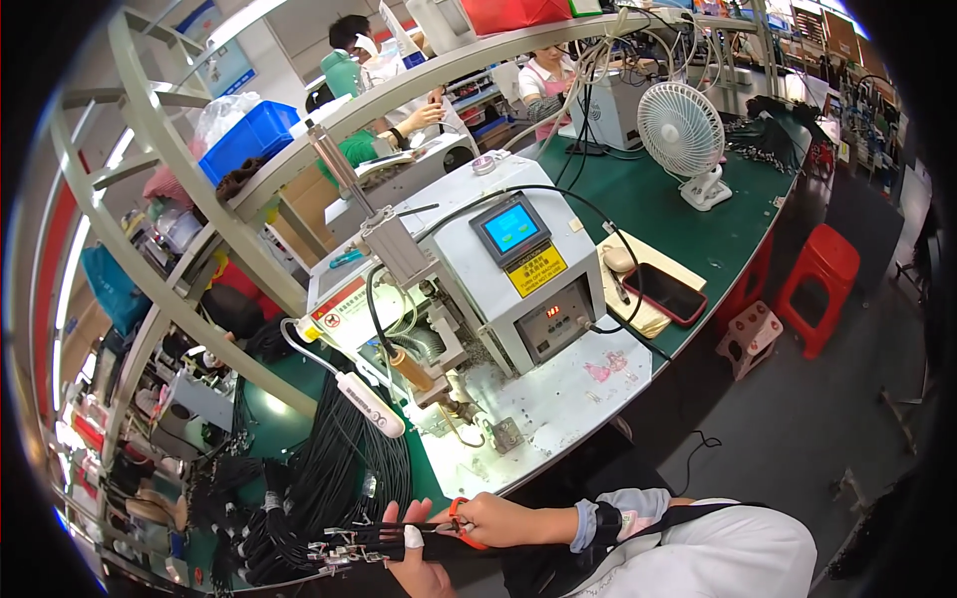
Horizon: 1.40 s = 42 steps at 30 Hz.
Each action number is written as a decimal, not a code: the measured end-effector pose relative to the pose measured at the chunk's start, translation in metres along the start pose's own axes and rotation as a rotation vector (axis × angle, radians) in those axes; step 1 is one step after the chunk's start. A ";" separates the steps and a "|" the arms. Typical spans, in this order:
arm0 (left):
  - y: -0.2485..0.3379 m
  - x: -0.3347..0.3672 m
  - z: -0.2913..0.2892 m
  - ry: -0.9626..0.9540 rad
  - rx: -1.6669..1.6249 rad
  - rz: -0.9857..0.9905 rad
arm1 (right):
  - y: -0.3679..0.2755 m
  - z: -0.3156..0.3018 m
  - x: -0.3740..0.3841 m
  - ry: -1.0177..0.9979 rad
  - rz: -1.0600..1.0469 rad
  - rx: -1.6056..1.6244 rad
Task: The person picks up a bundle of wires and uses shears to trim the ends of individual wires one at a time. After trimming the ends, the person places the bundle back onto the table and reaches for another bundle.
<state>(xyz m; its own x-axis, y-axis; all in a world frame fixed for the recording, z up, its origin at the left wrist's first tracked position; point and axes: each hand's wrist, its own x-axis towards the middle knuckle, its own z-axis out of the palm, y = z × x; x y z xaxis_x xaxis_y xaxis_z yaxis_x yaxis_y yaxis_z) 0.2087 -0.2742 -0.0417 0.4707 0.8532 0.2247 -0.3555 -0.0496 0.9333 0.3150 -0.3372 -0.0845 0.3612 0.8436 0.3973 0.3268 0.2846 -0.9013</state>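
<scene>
At the lower edge, my left hand is closed around several black cables; a white cover sits on one fingertip. The cable ends, with small pale and metallic connectors, stick out to the left of that hand. My right hand grips orange-handled scissors, their blades pointing left at the cables beside my left hand. Whether the blades touch a cable is too small to tell. A large bundle of black cables lies on the green table just beyond.
Ahead stands a bench machine with a blue screen and a metal base plate. A white lamp hangs at its left. Rightward are a phone, a white fan and red stools. Two people work behind the shelf frame.
</scene>
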 end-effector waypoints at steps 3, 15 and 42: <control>-0.008 0.004 -0.013 -0.022 -0.007 -0.035 | -0.002 -0.005 0.001 0.013 -0.054 0.026; -0.033 0.048 -0.063 0.233 0.046 0.051 | 0.010 -0.030 -0.004 0.045 -0.022 0.057; -0.024 -0.022 0.015 -0.442 0.207 -0.263 | -0.019 -0.126 -0.033 -0.386 -0.236 0.268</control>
<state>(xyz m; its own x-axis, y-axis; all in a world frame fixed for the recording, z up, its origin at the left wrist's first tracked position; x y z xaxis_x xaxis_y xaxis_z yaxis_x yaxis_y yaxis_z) 0.2191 -0.2994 -0.0644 0.8322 0.5536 0.0307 -0.0351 -0.0027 0.9994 0.4073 -0.4275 -0.0588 -0.0605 0.8343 0.5480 0.1072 0.5513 -0.8274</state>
